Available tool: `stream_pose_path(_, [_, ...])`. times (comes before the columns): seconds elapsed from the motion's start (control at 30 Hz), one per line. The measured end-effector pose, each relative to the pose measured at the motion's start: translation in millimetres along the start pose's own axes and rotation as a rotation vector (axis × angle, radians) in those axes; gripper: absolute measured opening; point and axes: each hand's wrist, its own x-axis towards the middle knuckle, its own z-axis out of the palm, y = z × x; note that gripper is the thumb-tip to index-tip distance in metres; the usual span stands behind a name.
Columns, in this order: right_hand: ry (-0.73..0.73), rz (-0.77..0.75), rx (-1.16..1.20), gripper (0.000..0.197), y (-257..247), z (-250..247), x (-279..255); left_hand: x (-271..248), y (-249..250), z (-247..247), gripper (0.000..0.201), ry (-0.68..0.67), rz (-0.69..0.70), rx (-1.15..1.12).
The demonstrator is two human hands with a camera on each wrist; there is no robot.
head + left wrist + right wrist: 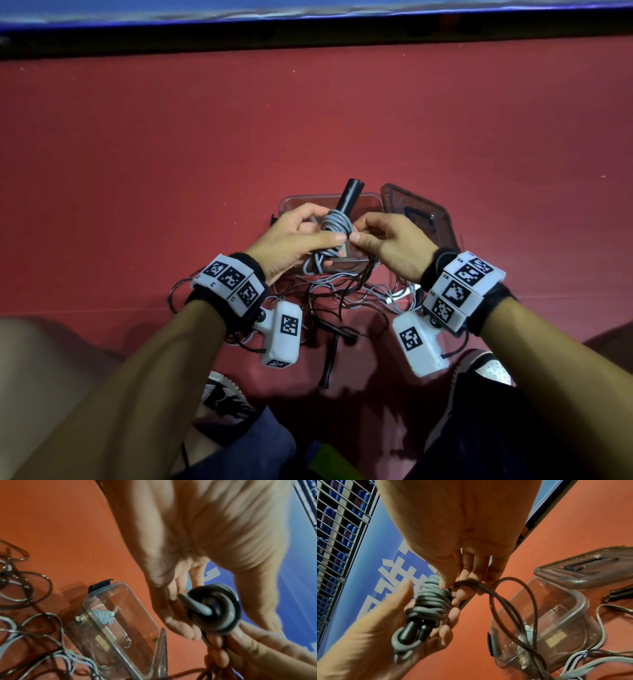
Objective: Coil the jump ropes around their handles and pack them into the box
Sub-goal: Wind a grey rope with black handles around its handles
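Two black handles (349, 197) wrapped in a grey rope coil (337, 224) are gripped in my left hand (322, 226), just above the clear plastic box (308, 198). My right hand (358, 231) pinches a rope strand at the coil's right side. In the right wrist view the pinched strand (471, 584) loops down toward the box (580, 601), beside the coil (429, 600). The left wrist view shows the handles end-on (214, 608). A pale coiled rope (103, 616) lies inside the box (137, 592).
The box lid (428, 219) lies to the right of the box. A tangle of loose grey and dark ropes (342, 298) and a black handle (329, 359) lie on the red floor between my shoes (222, 401). A dark barrier edge runs along the far side.
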Motion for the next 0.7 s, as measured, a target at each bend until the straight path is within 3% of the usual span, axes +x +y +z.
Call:
stream_pose_path(0.07, [-0.005, -0.02, 0.006, 0.008, -1, 0, 0, 1, -3, 3, 0.053, 0.039, 0.031, 0.054])
stream_pose_path(0.4, [-0.001, 0.0, -0.136, 0.03, -2, 1, -3, 3, -8, -8, 0.03, 0.106, 0.075, 0.201])
stream_pose_path(0.57, [-0.024, -0.024, 0.012, 0.012, -1, 0, -2, 4, -7, -10, 0.027, 0.167, 0.084, 0.272])
stream_pose_path(0.7, [-0.036, -0.01, -0.043, 0.014, 2, 0, 0, 6, -9, -11, 0.033, 0.166, 0.052, 0.277])
